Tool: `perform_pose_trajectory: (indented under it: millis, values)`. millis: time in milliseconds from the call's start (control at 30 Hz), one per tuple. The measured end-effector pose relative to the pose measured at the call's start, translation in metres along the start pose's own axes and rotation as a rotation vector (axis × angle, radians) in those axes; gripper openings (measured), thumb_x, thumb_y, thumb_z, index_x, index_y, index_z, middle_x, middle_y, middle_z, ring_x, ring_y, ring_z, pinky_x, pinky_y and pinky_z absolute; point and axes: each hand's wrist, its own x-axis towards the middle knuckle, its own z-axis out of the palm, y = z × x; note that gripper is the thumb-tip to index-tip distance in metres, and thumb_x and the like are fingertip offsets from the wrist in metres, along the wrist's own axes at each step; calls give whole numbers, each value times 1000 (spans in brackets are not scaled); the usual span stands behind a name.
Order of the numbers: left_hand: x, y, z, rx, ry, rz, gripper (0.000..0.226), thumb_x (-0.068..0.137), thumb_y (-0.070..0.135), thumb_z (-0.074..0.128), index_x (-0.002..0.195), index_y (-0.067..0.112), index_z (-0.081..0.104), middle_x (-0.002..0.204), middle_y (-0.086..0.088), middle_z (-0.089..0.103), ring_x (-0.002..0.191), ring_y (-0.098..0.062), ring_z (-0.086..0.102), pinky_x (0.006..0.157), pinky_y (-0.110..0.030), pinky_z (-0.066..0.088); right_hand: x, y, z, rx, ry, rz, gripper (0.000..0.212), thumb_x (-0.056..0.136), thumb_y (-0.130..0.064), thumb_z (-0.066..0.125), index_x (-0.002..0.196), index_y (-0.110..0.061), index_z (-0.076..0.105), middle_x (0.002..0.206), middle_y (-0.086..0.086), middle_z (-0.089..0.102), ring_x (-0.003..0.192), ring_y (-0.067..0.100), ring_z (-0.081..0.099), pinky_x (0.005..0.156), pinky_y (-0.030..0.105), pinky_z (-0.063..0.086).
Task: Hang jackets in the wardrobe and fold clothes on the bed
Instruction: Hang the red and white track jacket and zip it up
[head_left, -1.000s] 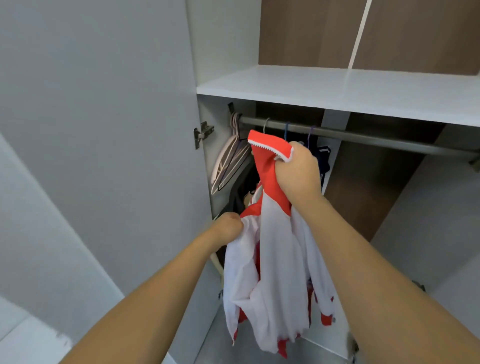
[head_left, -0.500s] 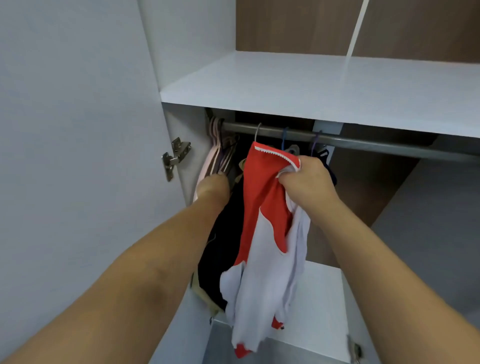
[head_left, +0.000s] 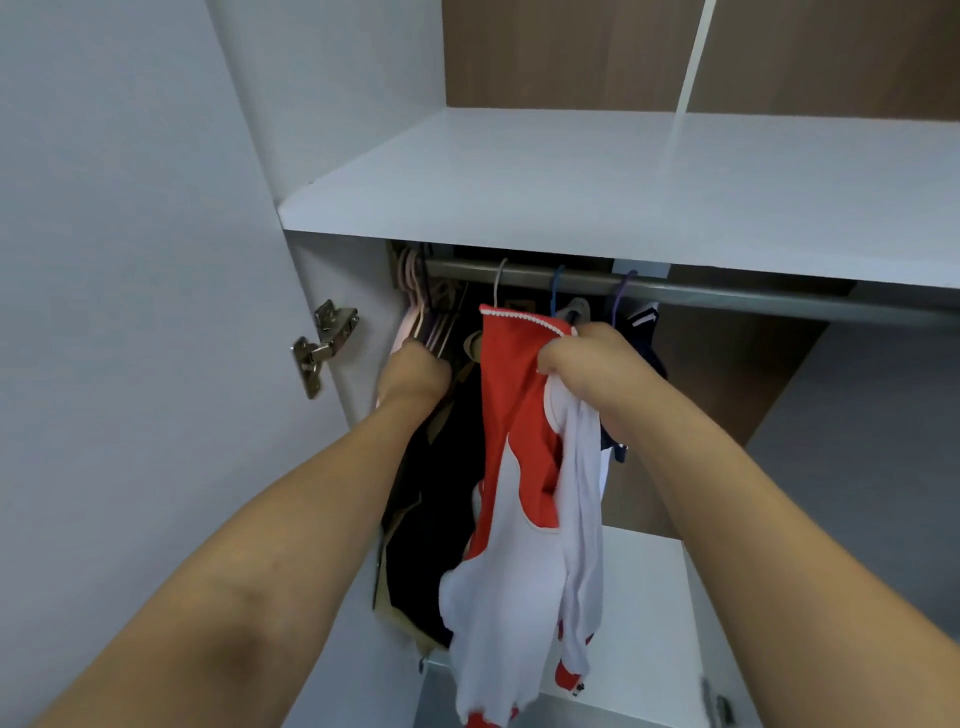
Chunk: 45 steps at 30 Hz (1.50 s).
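My left hand (head_left: 413, 371) has let go of the jacket (head_left: 519, 467) and reached up to the empty hangers (head_left: 423, 312); I've stepped closer to the wardrobe.

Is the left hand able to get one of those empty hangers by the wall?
Probably yes. The left hand is already at the empty hangers, nothing between; its grip is hidden.

White shelf (head_left: 597, 187) over a metal rail (head_left: 753, 299), brown wood back panel (head_left: 561, 52), pale grey door (head_left: 130, 260) with steel hinge (head_left: 322, 345).
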Motion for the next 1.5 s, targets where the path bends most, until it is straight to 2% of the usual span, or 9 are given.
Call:
perform_pose_trajectory:
  millis: [267,433,533,733,900,1000,1100,1233,1500]
  values:
    - [-50,13,-38,58,104,93,27,89,13,48,113,4,58,115,-20,64,104,-38,60,73,-30,36,-30,21,-10,-56,77,-102,33,88,-16,55,56,-20,52,46,-10,58,57,15,55,60,30,42]
    - [-56,54,-77,74,51,-17,30,95,21,50,116,2,59,123,-22,61,113,-39,58,81,-36,43,-58,31,-36,-76,54,-60,13,91,-17,60,81,-12,66,79,9,65,80,30,62,71,34,50]
    - [-68,69,-76,59,103,-56,30,94,16,49,118,1,60,125,-22,61,115,-39,58,89,-39,46,-68,34,-54,-41,87,-32,13,88,-20,66,75,-17,63,83,13,66,82,32,64,79,41,52]
    - [-150,45,-61,118,86,-52,24,89,9,47,108,6,63,110,-17,65,87,-32,57,73,-33,42,-73,53,-77,-14,113,24,10,95,-21,58,96,-12,60,79,7,58,70,22,55,65,33,44]
    - [-250,34,-78,229,85,20,21,88,13,46,103,10,61,94,-11,64,75,-30,52,63,-32,40,-62,74,-80,97,139,112,52,102,-28,46,146,-4,35,141,12,48,127,31,48,99,34,39]
    - [-312,35,-97,342,131,125,18,86,12,45,97,12,59,73,-4,54,60,-23,48,50,-29,32,-47,100,-79,-448,103,-57,57,104,-26,42,154,-10,20,155,7,31,141,26,34,108,30,33]
    - [-365,39,-115,375,186,195,18,88,15,46,96,15,61,73,-5,57,61,-25,51,49,-27,34,-55,109,-88,180,59,183,45,104,-19,38,145,0,36,146,16,45,135,31,42,108,34,35]
    - [-404,52,-137,266,67,188,23,96,20,44,96,21,67,79,-4,62,73,-24,56,59,-27,41,-66,125,-105,234,54,140,26,103,-17,43,120,-3,56,122,15,54,116,27,53,110,38,38]
    - [-424,75,-151,189,-78,203,24,101,20,45,89,27,65,67,9,50,62,-4,45,51,-20,31,-90,125,-134,242,68,-14,28,97,-17,52,120,-3,61,94,5,62,90,24,59,94,44,50]
